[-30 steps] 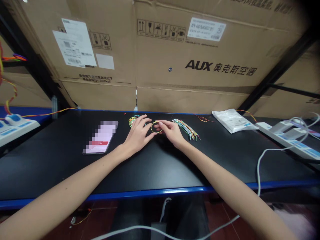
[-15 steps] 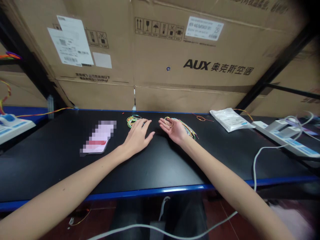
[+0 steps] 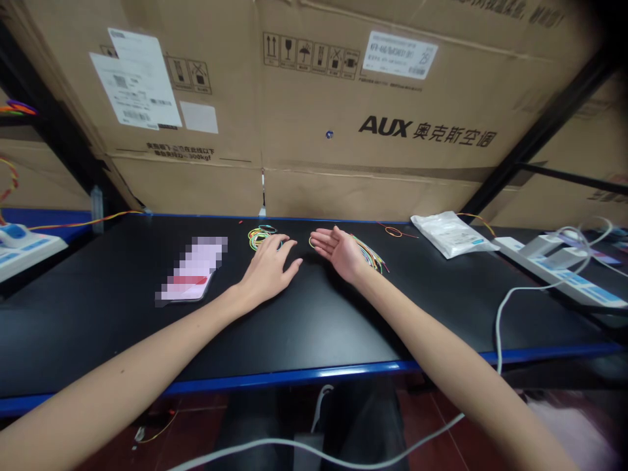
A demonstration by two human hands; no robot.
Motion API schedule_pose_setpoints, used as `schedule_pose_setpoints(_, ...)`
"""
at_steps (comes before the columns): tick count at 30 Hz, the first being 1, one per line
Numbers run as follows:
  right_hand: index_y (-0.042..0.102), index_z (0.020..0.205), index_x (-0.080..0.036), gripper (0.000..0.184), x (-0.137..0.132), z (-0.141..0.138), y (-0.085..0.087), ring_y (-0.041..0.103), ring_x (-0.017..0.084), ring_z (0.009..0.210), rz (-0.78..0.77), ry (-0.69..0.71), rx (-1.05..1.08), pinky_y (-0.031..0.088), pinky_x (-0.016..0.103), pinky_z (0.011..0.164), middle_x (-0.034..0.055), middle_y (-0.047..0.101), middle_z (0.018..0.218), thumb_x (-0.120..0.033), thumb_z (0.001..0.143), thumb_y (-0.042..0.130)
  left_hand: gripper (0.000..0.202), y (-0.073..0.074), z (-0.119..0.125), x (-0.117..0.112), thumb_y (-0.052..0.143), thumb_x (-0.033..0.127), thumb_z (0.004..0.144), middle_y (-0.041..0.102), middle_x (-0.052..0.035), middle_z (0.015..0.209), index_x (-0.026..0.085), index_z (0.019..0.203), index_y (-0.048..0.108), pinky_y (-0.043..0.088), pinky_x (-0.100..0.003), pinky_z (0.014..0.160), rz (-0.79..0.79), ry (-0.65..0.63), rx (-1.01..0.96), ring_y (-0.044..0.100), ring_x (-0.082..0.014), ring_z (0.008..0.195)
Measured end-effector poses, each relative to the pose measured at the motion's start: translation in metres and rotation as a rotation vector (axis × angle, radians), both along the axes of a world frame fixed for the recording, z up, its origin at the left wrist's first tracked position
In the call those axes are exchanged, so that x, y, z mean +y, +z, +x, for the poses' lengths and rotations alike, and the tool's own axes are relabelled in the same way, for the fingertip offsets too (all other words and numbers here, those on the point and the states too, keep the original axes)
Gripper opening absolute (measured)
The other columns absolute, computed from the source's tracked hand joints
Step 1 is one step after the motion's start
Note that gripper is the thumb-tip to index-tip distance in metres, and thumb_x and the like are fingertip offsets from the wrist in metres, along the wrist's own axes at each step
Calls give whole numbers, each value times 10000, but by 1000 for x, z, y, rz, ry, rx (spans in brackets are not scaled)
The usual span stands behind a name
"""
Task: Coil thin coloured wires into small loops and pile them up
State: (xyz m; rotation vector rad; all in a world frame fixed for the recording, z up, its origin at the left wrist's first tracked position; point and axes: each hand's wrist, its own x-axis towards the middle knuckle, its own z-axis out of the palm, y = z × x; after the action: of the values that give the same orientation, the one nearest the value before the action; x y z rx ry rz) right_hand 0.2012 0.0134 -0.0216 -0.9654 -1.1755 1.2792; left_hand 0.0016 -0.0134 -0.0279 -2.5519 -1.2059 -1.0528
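Observation:
My left hand point(image 3: 269, 267) rests palm down on the black tabletop with its fingers loosely apart, holding nothing that shows. Just beyond its knuckles lies a coil of thin coloured wires point(image 3: 256, 237), partly covered by the fingers. Facing it, my right hand point(image 3: 342, 255) lies on its side, palm turned inward and fingers stretched out. A small part of a yellow-green wire loop point(image 3: 311, 242) peeks out at those fingertips; the rest is hidden behind them. Behind the right hand and wrist spreads a bundle of multicoloured wires point(image 3: 371, 254), its loose ends pointing right.
A phone with a blurred screen point(image 3: 193, 271) lies left of my left hand. Right of the wires are a thin orange-red wire point(image 3: 393, 231), a white plastic packet point(image 3: 450, 234) and a power strip point(image 3: 559, 271) with a white cable. A large cardboard box point(image 3: 294, 150) stands behind the table.
The yellow loop, seen before across my right fingers, now shows only at their tips. My right thumb has lifted and the hand has turned slightly. My left hand has stayed put.

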Motion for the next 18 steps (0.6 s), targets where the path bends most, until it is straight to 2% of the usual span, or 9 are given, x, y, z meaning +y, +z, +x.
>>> schedule_pose_setpoints(3,631,950,-187,375,2,8,-1,689,263,921,215,-163,-335,527,496,892,126,723,967,-469,919,384,321,-1,0,-1,527,333,894,567,-146,1188,144,1147,582,442,-487,993,-19,1,10,513,-288,1163)
schedule_pose_setpoints(5,654,997,-190,312,5,14,-5,641,284,1041,461,-257,-660,462,512,980,131,704,1039,-424,892,475,305,-2,0,-1,522,336,898,569,-137,1183,156,1135,588,448,-491,980,-34,2,23,515,-286,1156)
schedule_pose_setpoints(7,636,1119,-172,331,9,17,-13,546,303,1201,629,-244,-915,385,516,1063,153,641,1206,-360,870,524,296,-3,0,-1,518,341,901,571,-132,1175,160,1123,594,445,-490,981,-39,-7,40,520,-282,1144)
schedule_pose_setpoints(9,545,1278,-142,440,13,18,-21,459,295,1304,659,-200,-1036,359,497,1092,175,531,1361,-323,878,522,298,-5,0,-1,518,345,902,572,-137,1171,152,1114,599,437,-486,992,-38,-19,59,525,-282,1137)
schedule_pose_setpoints(11,473,1353,-120,510,15,17,-26,424,298,1336,631,-132,-1141,360,494,1090,194,484,1404,-331,890,518,304,-5,1,-1,518,351,901,572,-144,1171,145,1108,604,442,-488,985,-41,-21,73,525,-290,1137)
schedule_pose_setpoints(14,476,1352,-111,506,14,15,-22,512,288,1261,579,-57,-1277,415,450,1041,192,563,1323,-356,910,505,299,-4,2,-2,519,358,895,574,-142,1172,158,1099,610,467,-494,947,-60,-13,79,522,-302,1139)
schedule_pose_setpoints(18,537,1300,-145,417,7,14,-8,631,271,1101,525,-59,-1405,481,380,946,154,667,1179,-336,933,479,293,-2,3,-4,521,354,890,574,-138,1170,168,1096,615,477,-486,934,-82,-14,84,525,-300,1134)
